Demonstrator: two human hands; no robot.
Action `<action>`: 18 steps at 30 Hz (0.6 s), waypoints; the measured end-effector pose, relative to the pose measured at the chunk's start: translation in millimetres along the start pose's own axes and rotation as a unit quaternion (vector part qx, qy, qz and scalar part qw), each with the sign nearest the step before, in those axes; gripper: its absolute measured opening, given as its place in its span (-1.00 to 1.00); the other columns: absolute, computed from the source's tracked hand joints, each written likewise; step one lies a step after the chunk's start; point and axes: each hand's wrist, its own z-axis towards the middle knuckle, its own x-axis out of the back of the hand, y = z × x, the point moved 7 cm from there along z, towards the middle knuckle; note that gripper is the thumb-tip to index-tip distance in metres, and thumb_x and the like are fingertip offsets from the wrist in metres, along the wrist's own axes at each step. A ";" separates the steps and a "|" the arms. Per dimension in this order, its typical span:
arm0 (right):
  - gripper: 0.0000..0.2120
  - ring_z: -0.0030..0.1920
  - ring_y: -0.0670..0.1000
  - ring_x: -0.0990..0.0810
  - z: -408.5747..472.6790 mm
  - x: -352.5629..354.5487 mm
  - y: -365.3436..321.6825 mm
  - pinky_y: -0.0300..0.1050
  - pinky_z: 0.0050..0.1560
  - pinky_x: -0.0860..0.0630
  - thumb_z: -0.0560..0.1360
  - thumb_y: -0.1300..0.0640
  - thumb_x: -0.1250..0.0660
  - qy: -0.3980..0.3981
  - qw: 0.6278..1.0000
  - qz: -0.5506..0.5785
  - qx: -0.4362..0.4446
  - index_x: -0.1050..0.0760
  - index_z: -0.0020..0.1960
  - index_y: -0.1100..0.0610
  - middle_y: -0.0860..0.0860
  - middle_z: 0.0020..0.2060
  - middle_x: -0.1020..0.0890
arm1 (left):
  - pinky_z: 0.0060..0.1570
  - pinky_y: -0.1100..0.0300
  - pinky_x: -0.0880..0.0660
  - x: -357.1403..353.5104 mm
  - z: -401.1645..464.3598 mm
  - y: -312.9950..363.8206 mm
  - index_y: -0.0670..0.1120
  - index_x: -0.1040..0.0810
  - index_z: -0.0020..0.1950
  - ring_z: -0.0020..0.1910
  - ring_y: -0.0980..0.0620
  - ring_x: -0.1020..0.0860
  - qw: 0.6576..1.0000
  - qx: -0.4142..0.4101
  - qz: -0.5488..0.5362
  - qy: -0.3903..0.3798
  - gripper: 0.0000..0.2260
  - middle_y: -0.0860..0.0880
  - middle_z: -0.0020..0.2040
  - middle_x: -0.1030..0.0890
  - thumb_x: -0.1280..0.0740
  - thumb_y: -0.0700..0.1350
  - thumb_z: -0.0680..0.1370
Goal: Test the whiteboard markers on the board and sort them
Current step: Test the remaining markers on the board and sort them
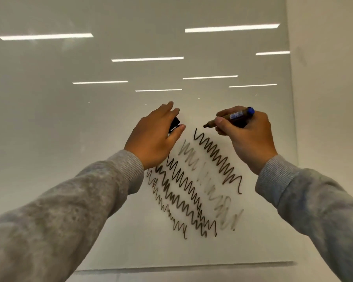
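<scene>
Hands are held up in front of a shiny white board [69,139] on the wall. The right hand [247,135] is wrapped around a marker [232,118], with the thumb and fingers curled tight on its dark body. The marker is laid almost flat, pointing left. Its bare tip is held close to the board, just above the top end of the nearest wavy line [218,159]. Whether the tip is touching the board cannot be told. A blue end is seen on the right of the marker, sticking out past the hand, and a small label is seen on its side.

A black cap [174,125] is held in the left hand [153,137]. The cap is pinched between the thumb and the fingers, which are bent around it. Only part of the cap is seen, because the rest is hidden by the hand. The left hand is kept to the left of the marker tip, near it but not touching it.

Five wavy lines are drawn on the board, below and between the hands. They are slanted down to the right. Four are dark, and one, a pale gray line [208,186], is very weak and smudged. It is found second from the right.

Gray sleeves [59,210] are worn on both arms. Long bright lights [147,59] are mirrored in the top of the board.
</scene>
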 end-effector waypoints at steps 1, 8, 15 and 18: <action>-0.85 -0.12 -0.08 -0.71 6.1 0.2 -1.5 -0.11 0.01 -0.67 0.48 0.10 -0.51 0.004 0.999 -0.033 0.024 -0.67 0.05 0.06 -0.07 -0.14 -0.72 | 0.53 0.04 -0.17 -4.0 6.7 2.9 -0.01 -0.18 0.60 0.58 0.01 -0.14 1.000 -0.007 0.021 -0.005 -0.47 0.02 0.63 -0.12 -0.09 0.16 0.68; -0.82 -0.08 -0.16 -0.64 24.0 -3.7 2.2 -0.37 -0.05 -0.58 0.48 0.07 -0.50 -0.003 0.980 -0.150 0.128 -0.65 0.07 0.04 -0.11 -0.09 -0.67 | 0.46 -0.09 -0.26 -38.7 16.3 1.6 -0.03 0.00 0.63 0.62 -0.02 0.03 0.993 0.009 0.114 -0.014 -0.43 0.01 0.65 0.11 -0.02 0.17 0.69; -0.80 -0.09 -0.14 -0.65 14.5 5.0 5.5 -0.42 -0.07 -0.55 0.49 0.10 -0.49 -0.010 0.970 -0.169 0.176 -0.65 0.09 0.11 -0.05 -0.09 -0.68 | 0.45 -0.09 -0.28 -42.1 13.1 3.2 -0.03 0.05 0.64 0.62 -0.02 0.05 0.990 0.012 0.143 -0.009 -0.41 0.01 0.65 0.13 0.02 0.19 0.69; -0.79 -0.09 -0.13 -0.65 12.2 7.4 8.9 -0.43 -0.07 -0.55 0.49 0.08 -0.48 -0.023 0.968 -0.179 0.175 -0.65 0.09 0.11 -0.04 -0.09 -0.68 | 0.45 -0.09 -0.27 -43.2 12.2 1.8 -0.02 0.07 0.64 0.62 -0.01 0.06 0.988 0.012 0.153 -0.007 -0.41 0.02 0.65 0.15 0.03 0.19 0.69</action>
